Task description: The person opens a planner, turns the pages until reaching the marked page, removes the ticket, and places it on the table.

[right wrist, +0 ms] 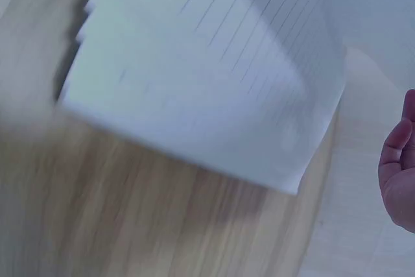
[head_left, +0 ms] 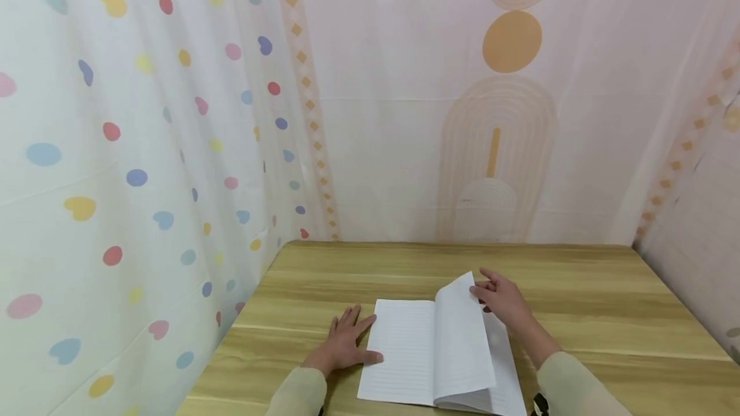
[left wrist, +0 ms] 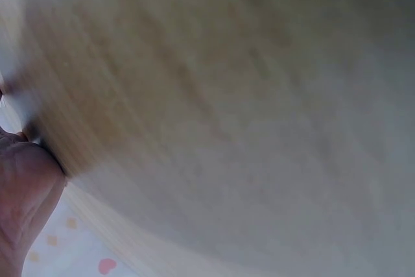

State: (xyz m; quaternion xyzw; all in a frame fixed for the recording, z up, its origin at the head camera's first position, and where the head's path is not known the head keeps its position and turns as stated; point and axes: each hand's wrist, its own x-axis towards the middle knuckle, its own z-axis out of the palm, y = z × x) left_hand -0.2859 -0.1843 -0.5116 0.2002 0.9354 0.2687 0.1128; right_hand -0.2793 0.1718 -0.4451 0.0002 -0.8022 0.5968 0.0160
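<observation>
An open notebook [head_left: 399, 352] with white lined pages lies on the wooden table. My left hand [head_left: 345, 342] rests beside its left edge, fingers spread, the thumb reaching over the margin of the left page. One page [head_left: 462, 332] on the right side stands lifted and curved, with more pages under it. At that sheet's upper outer corner, my right hand [head_left: 502, 297] pinches the paper between thumb and fingers. The right wrist view shows the lined paper [right wrist: 194, 82] from close by. In the left wrist view, only part of the left hand [left wrist: 29, 192] appears at the edge.
The wood-grain table [head_left: 607, 313] extends on both sides of the notebook. A white curtain with coloured dots [head_left: 139, 178] hangs at the left, and a patterned curtain [head_left: 393, 146] hangs behind the table's far edge.
</observation>
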